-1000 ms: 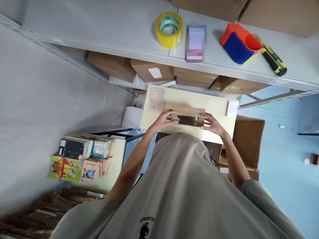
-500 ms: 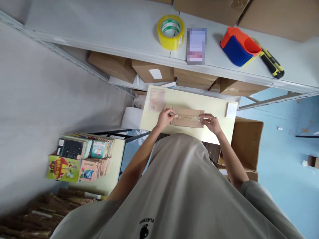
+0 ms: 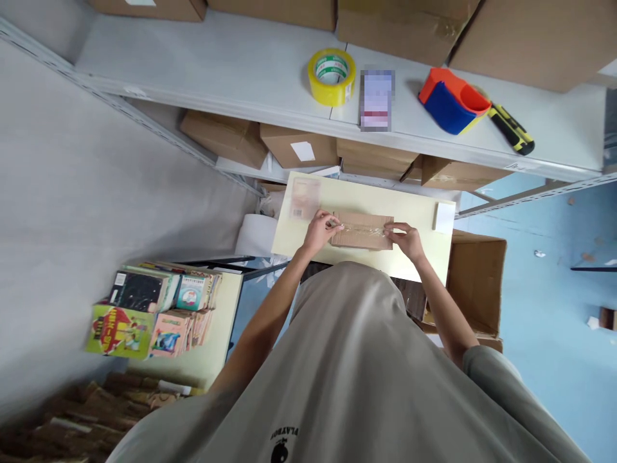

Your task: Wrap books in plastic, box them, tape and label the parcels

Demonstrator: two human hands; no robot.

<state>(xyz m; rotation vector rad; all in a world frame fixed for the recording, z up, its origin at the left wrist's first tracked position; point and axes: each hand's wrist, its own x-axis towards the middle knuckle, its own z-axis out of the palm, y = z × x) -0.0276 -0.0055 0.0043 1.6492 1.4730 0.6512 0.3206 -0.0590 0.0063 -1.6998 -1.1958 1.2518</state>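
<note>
A flat brown cardboard piece lies on the pale yellow table in front of me. Across its middle runs a shiny, crinkled strip of clear tape. At the cardboard's left end, my left hand is closed, thumb and index finger pinching the left end of the strip. My right hand is at the other end with its fingertips pinched together on the strip over the cardboard's right edge. Whether the tape is stuck down along its whole length cannot be made out.
On the shelf ahead sit a yellow tape roll, an orange and blue tape dispenser and a black-yellow utility knife. An open carton stands to the right. Stacked books are on the left.
The view has tilted slightly, so the shelf sits lower in the picture. My right fingertips have shifted slightly inward over the cardboard; my left hand stays pinched at the left end.
</note>
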